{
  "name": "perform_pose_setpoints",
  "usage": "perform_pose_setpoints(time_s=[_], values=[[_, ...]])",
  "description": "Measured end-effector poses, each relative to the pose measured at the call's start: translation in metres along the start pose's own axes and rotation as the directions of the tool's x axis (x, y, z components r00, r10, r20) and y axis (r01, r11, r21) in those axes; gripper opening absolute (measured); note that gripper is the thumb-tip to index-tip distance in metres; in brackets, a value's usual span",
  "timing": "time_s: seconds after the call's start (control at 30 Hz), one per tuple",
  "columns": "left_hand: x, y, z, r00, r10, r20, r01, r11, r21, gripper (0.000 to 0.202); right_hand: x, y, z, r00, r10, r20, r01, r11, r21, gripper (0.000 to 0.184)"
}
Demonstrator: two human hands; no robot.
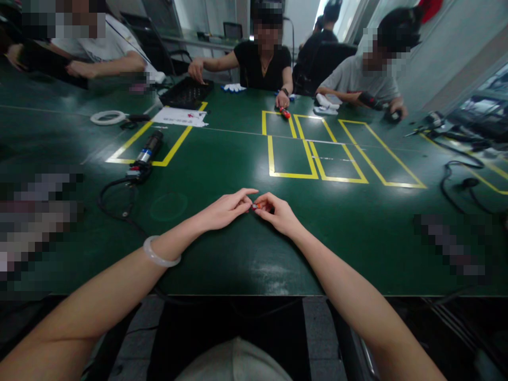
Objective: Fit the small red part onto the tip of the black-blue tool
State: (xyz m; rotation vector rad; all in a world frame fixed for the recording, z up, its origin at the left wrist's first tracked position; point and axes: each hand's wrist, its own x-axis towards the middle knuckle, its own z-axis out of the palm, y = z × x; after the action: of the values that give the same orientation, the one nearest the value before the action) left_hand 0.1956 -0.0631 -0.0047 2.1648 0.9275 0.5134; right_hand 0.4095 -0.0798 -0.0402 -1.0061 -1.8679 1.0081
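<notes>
Head view, clock read from the hands: desk (246,264) edge at six o'clock, green surface between; yellow tape outlines (293,175) from twelve to two; corded tool (146,153) at ten. Forearms enter from eight and four. Right hand (280,212), curled, pinches a small red piece (255,206) at centre. Left hand (227,209), fingers extended, meets it; its grip cannot be determined.

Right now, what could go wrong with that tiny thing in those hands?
The small red thing is pinched by the right hand close to the left hand, so it might slip onto the green table. The black cable passes under the left forearm, which could perhaps snag it.
</notes>
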Motion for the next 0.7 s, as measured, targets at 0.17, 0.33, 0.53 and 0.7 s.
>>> perform_pose_setpoints(time_s=[0.17, 0.33, 0.53, 0.7], values=[[-0.0052, -0.0006, 0.0025, 0.988, 0.120, -0.096, -0.093, 0.964, 0.250, 0.029, 0.0017, 0.0054, -0.0002, 0.998, 0.027, -0.059, -0.025, 0.999, 0.033, 0.015], [-0.0068, 0.0008, 0.0066, 0.977, 0.175, -0.118, -0.122, 0.924, 0.361, 0.020, 0.0013, 0.0026, 0.0018, 0.998, 0.049, -0.036, -0.048, 0.998, 0.031, 0.016], [-0.0052, 0.0013, 0.0053, 0.978, 0.141, -0.153, -0.103, 0.967, 0.233, 0.017, 0.0014, 0.0031, 0.0053, 0.999, 0.046, 0.001, -0.046, 0.990, 0.135, 0.021], [-0.0043, 0.0013, 0.0045, 0.985, 0.079, -0.151, -0.061, 0.991, 0.122, 0.020, 0.0020, 0.0055, 0.0048, 0.998, 0.055, -0.007, -0.053, 0.989, 0.140, 0.015]])
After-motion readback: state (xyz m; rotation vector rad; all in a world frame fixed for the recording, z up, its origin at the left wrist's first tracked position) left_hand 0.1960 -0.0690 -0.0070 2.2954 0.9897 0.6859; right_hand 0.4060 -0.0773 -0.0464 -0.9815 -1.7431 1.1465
